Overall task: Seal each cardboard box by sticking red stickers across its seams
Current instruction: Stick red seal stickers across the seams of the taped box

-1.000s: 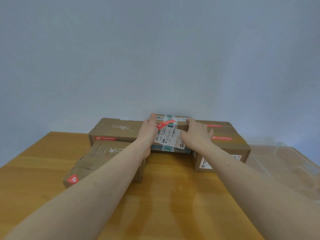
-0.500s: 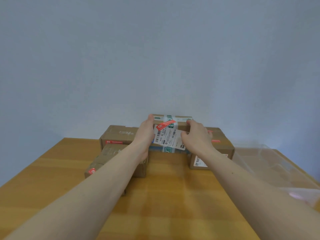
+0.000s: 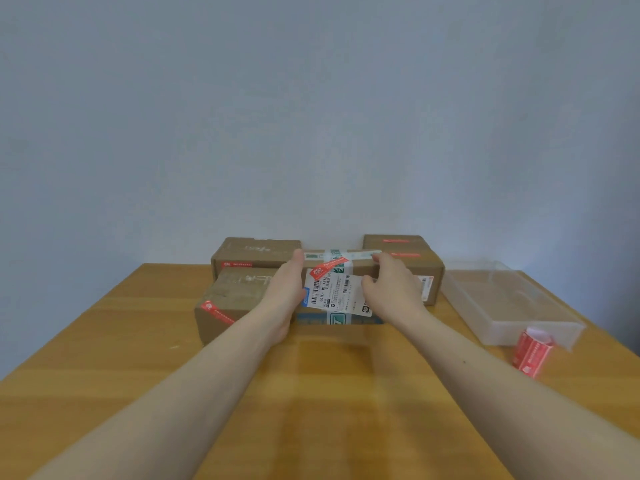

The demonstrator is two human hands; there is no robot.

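Both my forearms reach forward; left hand (image 3: 285, 299) flat-fingered, thumb up (palm inward); right hand (image 3: 393, 289) fingers curled, gripping.

Matt cardboard, glossy tape, varnished wood
Brown cardboard boxes (image 3: 239, 299) look matt; the middle box (image 3: 337, 289) carries a paper label and shiny tape; the wooden table (image 3: 104, 341) gleams; the clear plastic tray (image 3: 512, 306) looks smooth
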